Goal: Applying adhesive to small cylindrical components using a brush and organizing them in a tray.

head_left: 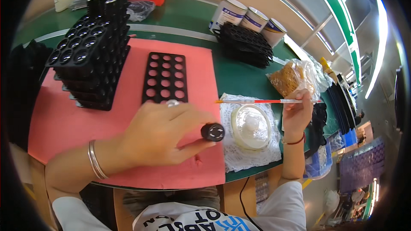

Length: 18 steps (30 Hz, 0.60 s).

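Over the right edge of the pink mat (199, 72), your left hand (165, 130) had its thumb and fingers closed on a black cylinder (212, 132), its round end turned up toward you. Your right hand (298, 107) pinched a thin brush (265, 101) near one end, the red handle roughly level and the tip pointing left. Between your hands, a round pale dish (251, 127) sat on a patterned white cloth (239, 158). A black tray with round holes (172, 78) lay flat on the mat beyond your left hand, and a tall stack of black trays (92, 72) stood to its left
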### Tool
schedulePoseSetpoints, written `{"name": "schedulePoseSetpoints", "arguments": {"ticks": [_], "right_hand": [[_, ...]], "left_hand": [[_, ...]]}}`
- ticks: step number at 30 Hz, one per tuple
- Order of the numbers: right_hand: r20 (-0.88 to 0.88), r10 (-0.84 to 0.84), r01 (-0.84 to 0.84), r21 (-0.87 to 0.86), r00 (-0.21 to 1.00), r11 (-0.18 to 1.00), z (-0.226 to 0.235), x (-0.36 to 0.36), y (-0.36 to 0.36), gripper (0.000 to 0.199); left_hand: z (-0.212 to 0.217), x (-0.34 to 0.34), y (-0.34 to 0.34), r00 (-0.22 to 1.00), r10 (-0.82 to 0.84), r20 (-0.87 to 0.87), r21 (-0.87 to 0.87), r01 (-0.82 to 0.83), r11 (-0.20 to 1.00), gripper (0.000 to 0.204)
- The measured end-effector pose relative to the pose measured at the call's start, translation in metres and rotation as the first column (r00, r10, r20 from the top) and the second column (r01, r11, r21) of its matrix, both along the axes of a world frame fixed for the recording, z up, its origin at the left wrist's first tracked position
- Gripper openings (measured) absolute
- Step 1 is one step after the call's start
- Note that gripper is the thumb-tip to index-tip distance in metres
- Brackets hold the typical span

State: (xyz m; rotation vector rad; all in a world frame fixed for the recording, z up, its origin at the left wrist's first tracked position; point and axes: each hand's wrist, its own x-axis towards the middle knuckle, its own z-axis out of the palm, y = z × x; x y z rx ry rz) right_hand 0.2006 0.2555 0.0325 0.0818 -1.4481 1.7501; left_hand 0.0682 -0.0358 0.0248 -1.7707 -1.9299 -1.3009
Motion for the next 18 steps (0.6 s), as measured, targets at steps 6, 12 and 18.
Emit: {"name": "schedulePoseSetpoints", "arguments": {"ticks": [6,12,18], "right_hand": [[-0.006,-0.038,0.038,0.005,0.999,0.999,0.003,0.006,0.001,0.026],[-0.024,-0.006,0.006,0.01,1.0,1.0,0.004,0.0,-0.004,0.026],[0.0,-0.055,0.055,0.048,0.998,0.997,0.001,0.003,0.002,0.026]], "left_hand": [[0.077,-0.037,-0.028,0.785,0.45,-0.425,0.426,-0.265,0.865,0.028],[0.101,-0.133,-0.103,0.693,0.707,-0.142,0.092,-0.702,0.706,0.03],[0.08,-0.165,-0.092,0.684,0.725,-0.078,-0.165,-0.726,0.668,0.029]]}}
